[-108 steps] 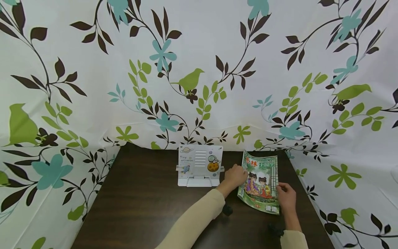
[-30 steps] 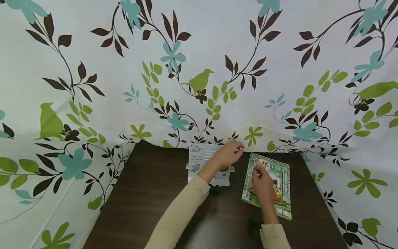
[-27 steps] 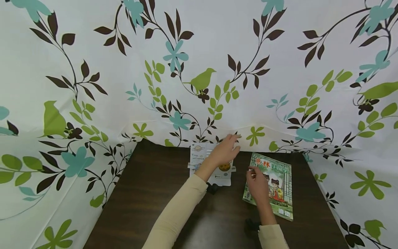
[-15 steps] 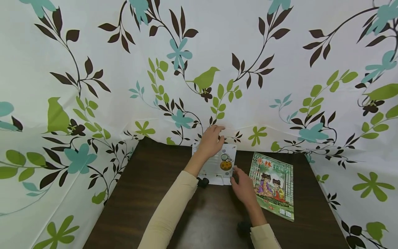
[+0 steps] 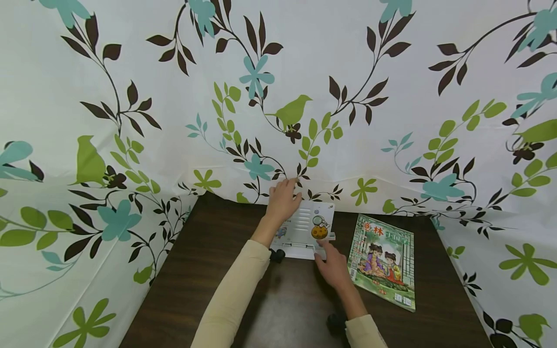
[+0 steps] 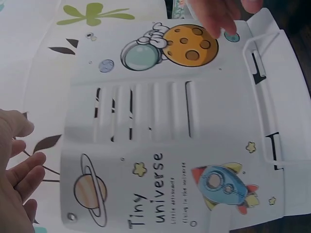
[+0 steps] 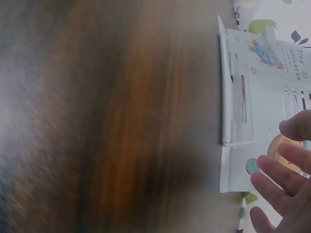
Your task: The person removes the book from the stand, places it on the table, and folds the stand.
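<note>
A white book stand [image 5: 300, 237] with "Tiny universe" print, a rocket, a planet and an astronaut leans back at the far side of the table. My left hand [image 5: 282, 200] is over its upper left part. In the left wrist view, that hand's loosely bent fingers [image 6: 29, 177] lie just past the stand's top edge, holding nothing. My right hand [image 5: 334, 266] is at the stand's lower right corner. In the right wrist view its fingers [image 7: 279, 177] are spread in front of the orange moon picture, with nothing in them.
A green magazine [image 5: 385, 261] with two cartoon children on its cover lies flat on the dark wooden table [image 5: 226, 227], right of the stand. A white cloth [image 5: 348, 145] with leaves and birds hangs behind.
Earlier both hands held the magazine; it now lies released. My left hand has moved left across to the stand's upper left, and my right hand has moved left from the magazine to the stand.
</note>
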Tool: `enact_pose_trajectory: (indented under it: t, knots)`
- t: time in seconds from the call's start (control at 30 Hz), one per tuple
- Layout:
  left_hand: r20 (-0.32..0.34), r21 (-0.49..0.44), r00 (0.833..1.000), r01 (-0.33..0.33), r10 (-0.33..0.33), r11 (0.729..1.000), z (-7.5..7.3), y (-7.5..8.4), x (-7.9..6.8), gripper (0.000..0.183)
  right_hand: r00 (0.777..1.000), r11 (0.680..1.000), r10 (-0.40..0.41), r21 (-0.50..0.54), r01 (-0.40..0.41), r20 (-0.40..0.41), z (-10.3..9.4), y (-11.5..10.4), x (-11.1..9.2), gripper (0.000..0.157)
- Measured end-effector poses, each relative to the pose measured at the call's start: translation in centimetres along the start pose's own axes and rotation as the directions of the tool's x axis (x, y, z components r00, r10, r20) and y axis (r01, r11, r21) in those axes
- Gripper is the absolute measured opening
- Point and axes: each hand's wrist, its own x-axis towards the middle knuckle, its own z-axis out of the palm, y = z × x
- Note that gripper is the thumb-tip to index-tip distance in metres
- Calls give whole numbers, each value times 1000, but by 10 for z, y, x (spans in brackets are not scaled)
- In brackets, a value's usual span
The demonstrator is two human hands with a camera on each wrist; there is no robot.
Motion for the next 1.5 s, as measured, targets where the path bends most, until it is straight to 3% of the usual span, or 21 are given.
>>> enact_pose_trajectory:
  t: [0.13, 0.47, 0.83, 1.27, 1.5]
  knots:
    - [2, 3, 1000, 21, -21, 1000, 4, -4, -2, 47, 999, 1000, 10, 3, -11, 36, 8, 3, -4, 43]
    - [8, 69, 999, 49, -50, 996, 15, -18, -5, 20, 997, 998, 55, -4, -55, 52, 16, 4, -11, 46]
    - [-23, 68, 993, 118, -117, 991, 22, -27, -1, 31, 997, 998, 53, -42, -51, 52, 16, 4, -13, 51]
    - [-21, 48, 992, 126, -125, 991, 16, -33, -4, 34, 994, 991, 41, -130, -27, 104, 20, -7, -23, 72]
    - [-2, 19, 989, 145, -145, 989, 18, -36, -5, 37, 995, 984, 28, -177, -10, 98, 24, -8, -26, 74]
